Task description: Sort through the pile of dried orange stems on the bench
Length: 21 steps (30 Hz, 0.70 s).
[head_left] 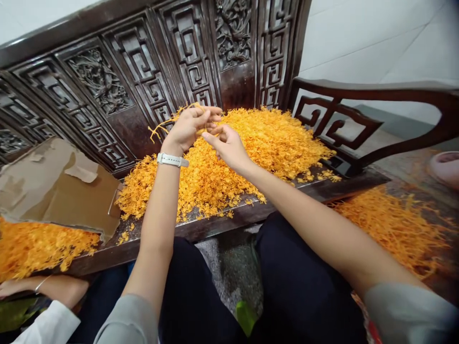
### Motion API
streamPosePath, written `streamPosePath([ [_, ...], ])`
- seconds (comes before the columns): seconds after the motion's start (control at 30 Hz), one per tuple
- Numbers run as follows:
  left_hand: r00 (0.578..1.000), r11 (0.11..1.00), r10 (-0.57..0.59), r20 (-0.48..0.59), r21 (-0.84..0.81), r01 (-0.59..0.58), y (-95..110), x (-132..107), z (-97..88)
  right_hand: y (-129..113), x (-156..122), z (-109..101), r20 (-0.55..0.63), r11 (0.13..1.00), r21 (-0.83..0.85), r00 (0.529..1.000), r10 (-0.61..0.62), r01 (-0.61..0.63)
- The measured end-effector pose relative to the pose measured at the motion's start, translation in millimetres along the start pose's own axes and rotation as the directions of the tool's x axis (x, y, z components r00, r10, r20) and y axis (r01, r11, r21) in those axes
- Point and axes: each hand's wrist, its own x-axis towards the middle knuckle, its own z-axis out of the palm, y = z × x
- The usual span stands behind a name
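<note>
Left hand [188, 126] — closed on thin orange strands [160, 128], above orange pile [265, 143] on wooden bench [208, 223] | right hand [232, 147] — fingertips at left hand's fingers, cannot tell if clamped | cardboard [84, 191] left of pile | another person's arm [64, 288] lower left

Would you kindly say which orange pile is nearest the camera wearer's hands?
The middle pile, just beneath them; the left pile and right pile lie farther away.

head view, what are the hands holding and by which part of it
The left hand holds thin orange strands, their loose ends sticking out past it; the right hand is close beside it; exactly where the strands are pinched is hidden.
</note>
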Motion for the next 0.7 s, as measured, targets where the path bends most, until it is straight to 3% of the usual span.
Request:
streamPosePath([
  [0.07,0.999,0.996,-0.027,0.038,0.084,0.024,-0.2,-1.9,12.3,2.1,2.6,-1.2,0.027,0.999,-0.01,0.999,0.031,-0.031],
  [0.13,0.999,0.993,-0.038,0.012,0.11,0.037,-0.9,-2.8,19.9,4.1,4.5,-2.3,0.058,0.998,-0.001,0.996,0.066,-0.066],
  [0.3,0.978,0.994,-0.105,-0.182,-0.035,0.1,-8.0,3.5,13.4,-10.1,-10.5,-1.6,0.234,0.999,0.03,0.972,0.033,-0.041],
  [0.33,0.955,0.994,-0.102,-0.278,-0.074,0.085,-10.0,4.8,7.2,-16.9,-19.1,-1.0,0.338,0.999,0.029,0.941,0.002,-0.012],
  [0.37,0.916,0.994,-0.09,-0.39,-0.099,0.055,-12.1,5.5,-0.4,-24.3,-29.2,-0.2,0.497,1.0,0.03,0.867,-0.022,0.008],
  [0.4,0.868,0.993,-0.083,-0.49,-0.116,0.029,-14.0,5.3,-9.2,-31.5,-39.9,0.8,0.698,0.999,0.033,0.716,-0.027,0.006],
  [0.43,0.821,0.991,-0.086,-0.564,-0.134,0.012,-15.5,4.4,-18.6,-37.9,-50.1,2.0,0.886,1.0,0.024,0.464,-0.013,-0.017],
  [0.47,0.801,0.986,-0.114,-0.588,-0.168,0.017,-16.7,2.8,-28.3,-42.8,-58.4,2.8,0.988,0.999,-0.001,0.156,0.009,-0.05],
  [0.5,0.813,0.971,-0.173,-0.556,-0.235,0.046,-17.2,0.8,-37.5,-46.0,-63.6,3.1,0.991,0.996,-0.037,-0.13,0.026,-0.078],
  [0.53,0.83,0.95,-0.219,-0.513,-0.307,0.061,-17.0,-1.4,-45.7,-47.4,-65.2,2.3,0.948,0.993,-0.062,-0.316,0.026,-0.102],
  [0.57,0.833,0.933,-0.245,-0.496,-0.355,0.063,-16.2,-3.5,-52.5,-47.0,-62.9,0.2,0.931,0.989,-0.052,-0.365,-0.002,-0.14],
  [0.6,0.83,0.922,-0.252,-0.497,-0.385,0.05,-14.6,-5.5,-57.8,-45.2,-57.1,-3.1,0.961,0.98,0.001,-0.269,-0.056,-0.2],
  [0.63,0.824,0.919,-0.243,-0.512,-0.393,0.027,-12.5,-7.3,-61.3,-42.3,-48.7,-7.2,0.992,0.958,0.1,-0.043,-0.116,-0.269],
  [0.67,0.82,0.921,-0.229,-0.525,-0.389,0.008,-9.9,-8.9,-63.4,-38.8,-38.9,-11.4,0.952,0.917,0.235,0.268,-0.15,-0.322],
  [0.7,0.823,0.924,-0.217,-0.525,-0.383,0.0,-7.1,-10.4,-64.3,-35.1,-29.1,-15.2,0.808,0.862,0.373,0.576,-0.12,-0.344],
])
